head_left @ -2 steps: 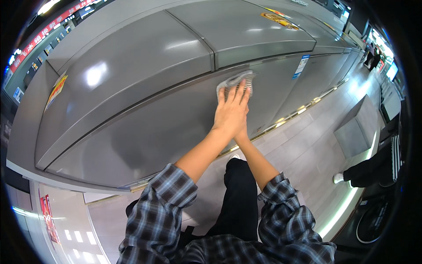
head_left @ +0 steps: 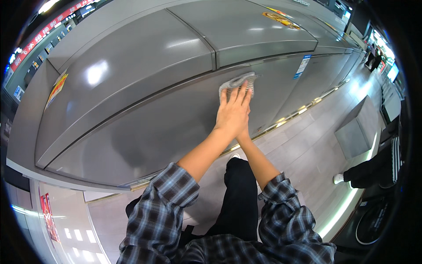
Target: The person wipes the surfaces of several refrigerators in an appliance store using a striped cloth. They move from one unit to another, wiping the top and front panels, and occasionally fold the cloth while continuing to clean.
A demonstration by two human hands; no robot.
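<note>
A grey striped cloth (head_left: 237,83), folded and bunched along its upper edge, lies against the lower grey refrigerator door (head_left: 176,119). My left hand (head_left: 231,112) holds it pressed to the door, with its fingers spread over the cloth. Behind and below the left palm, my right hand (head_left: 245,127) is tucked close against it. Most of that hand, fingers included, is hidden. Just above the cloth runs the lower edge of the upper refrigerator doors (head_left: 263,50).
More grey appliances continue to the right, one with a blue-and-white label (head_left: 302,67). A grey block (head_left: 355,127) stands on the floor. At far right are another person's dark-trousered leg (head_left: 367,171) and a dark front-loading appliance (head_left: 371,222).
Both hands and the cloth have shifted very slightly right and down in the view. The hold looks the same.
</note>
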